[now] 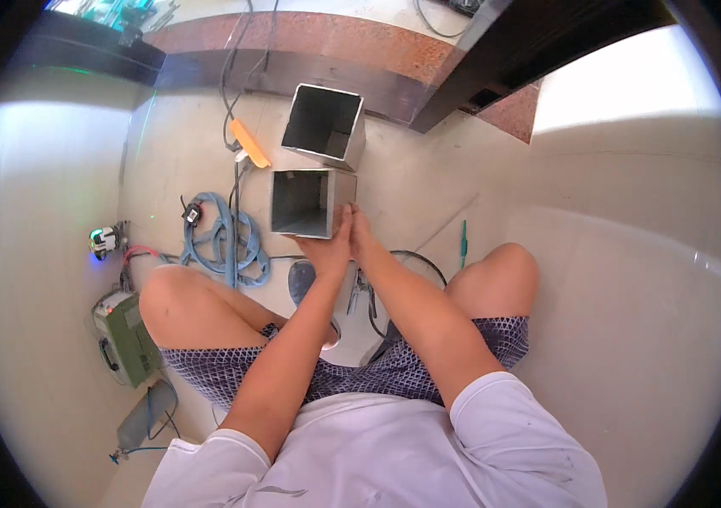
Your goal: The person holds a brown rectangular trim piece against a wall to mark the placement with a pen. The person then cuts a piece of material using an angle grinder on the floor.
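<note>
Two square metal tubes with open ends facing up are in front of me, one behind the other. My left hand point(327, 247) is on the near tube point(344, 190), around its front right corner with the thumb up its side. Pressed against the same corner from the right is my right hand point(360, 232). Their fingertips almost meet, and some fingers are hidden behind the tube and hands. Just behind stands the far tube point(356, 135), slightly turned and touched by neither hand. Both tubes are hollow, with dark inner walls.
Left of the tubes lie an orange power strip point(249, 142) and a coiled blue hose point(260, 250). A green machine point(130, 343) and a small lit device point(103, 243) are farther left. A thin green tool point(463, 244) lies beyond my right knee. Black cable runs between my legs.
</note>
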The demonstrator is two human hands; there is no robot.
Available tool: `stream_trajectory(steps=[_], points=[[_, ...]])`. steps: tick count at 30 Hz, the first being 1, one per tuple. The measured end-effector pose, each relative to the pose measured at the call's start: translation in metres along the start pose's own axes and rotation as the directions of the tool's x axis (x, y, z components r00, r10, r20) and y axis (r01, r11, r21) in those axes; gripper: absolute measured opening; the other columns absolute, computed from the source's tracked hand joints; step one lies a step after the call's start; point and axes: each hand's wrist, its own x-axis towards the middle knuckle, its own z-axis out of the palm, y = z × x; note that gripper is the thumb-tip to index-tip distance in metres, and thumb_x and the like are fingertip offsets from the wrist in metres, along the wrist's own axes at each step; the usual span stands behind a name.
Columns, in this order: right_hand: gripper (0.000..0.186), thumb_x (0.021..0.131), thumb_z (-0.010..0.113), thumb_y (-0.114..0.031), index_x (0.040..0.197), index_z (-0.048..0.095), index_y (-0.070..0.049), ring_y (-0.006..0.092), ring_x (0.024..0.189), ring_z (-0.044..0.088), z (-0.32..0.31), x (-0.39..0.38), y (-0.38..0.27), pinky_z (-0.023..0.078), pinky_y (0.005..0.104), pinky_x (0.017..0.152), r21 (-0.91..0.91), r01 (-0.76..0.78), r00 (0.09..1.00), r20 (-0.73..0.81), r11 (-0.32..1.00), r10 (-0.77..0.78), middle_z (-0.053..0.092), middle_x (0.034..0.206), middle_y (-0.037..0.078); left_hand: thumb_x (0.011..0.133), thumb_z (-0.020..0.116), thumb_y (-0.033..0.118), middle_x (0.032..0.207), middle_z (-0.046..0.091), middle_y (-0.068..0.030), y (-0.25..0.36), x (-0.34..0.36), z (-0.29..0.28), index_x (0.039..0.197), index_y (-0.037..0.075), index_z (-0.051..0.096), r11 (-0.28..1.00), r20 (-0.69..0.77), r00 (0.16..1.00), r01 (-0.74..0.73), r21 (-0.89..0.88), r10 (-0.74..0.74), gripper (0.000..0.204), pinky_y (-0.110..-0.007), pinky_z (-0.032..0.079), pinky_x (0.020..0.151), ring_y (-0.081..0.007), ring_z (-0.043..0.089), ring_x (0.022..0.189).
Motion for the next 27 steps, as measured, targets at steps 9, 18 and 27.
stream_trajectory(steps=[9,18,27], points=[[0.068,0.113,0.043,-0.050,0.155,0.046,0.003,0.0345,0.127,0.066,0.007,-0.127,-0.022,0.055,0.0458,0.108,-0.209,-0.145,0.947,-0.313,0.967,0.074,0.061,0.148,0.022,0.078,0.094,0.041,0.150,0.054,-0.0248,-0.055,0.012,0.005,0.153,0.000,0.040,0.885,0.139,0.944,-0.328,0.332,0.298,0.100,-0.051,0.024,0.128,-0.0422,0.043,0.145],[0.055,0.112,0.050,-0.037,0.150,0.049,0.002,0.0320,0.115,0.071,0.036,-0.345,-0.090,0.060,0.0437,0.096,-0.393,-0.074,0.930,-0.359,0.916,-0.079,0.067,0.138,0.021,0.073,0.095,0.021,0.152,0.047,-0.0335,-0.007,0.054,-0.140,0.157,-0.010,0.017,0.785,0.134,0.796,0.527,0.327,-0.590,0.118,-0.048,0.040,0.123,-0.0479,0.049,0.142],[0.057,0.110,0.052,-0.037,0.151,0.049,0.002,0.0309,0.119,0.071,0.087,-0.561,-0.107,0.059,0.0437,0.096,-0.623,-0.171,0.832,-0.506,0.763,-0.227,0.067,0.140,0.020,0.095,0.078,0.011,0.135,0.062,-0.0236,0.128,-0.049,-0.507,0.160,0.005,0.030,0.909,0.173,0.898,0.416,-0.031,-0.405,0.080,-0.040,0.058,0.096,-0.0291,0.068,0.118]])
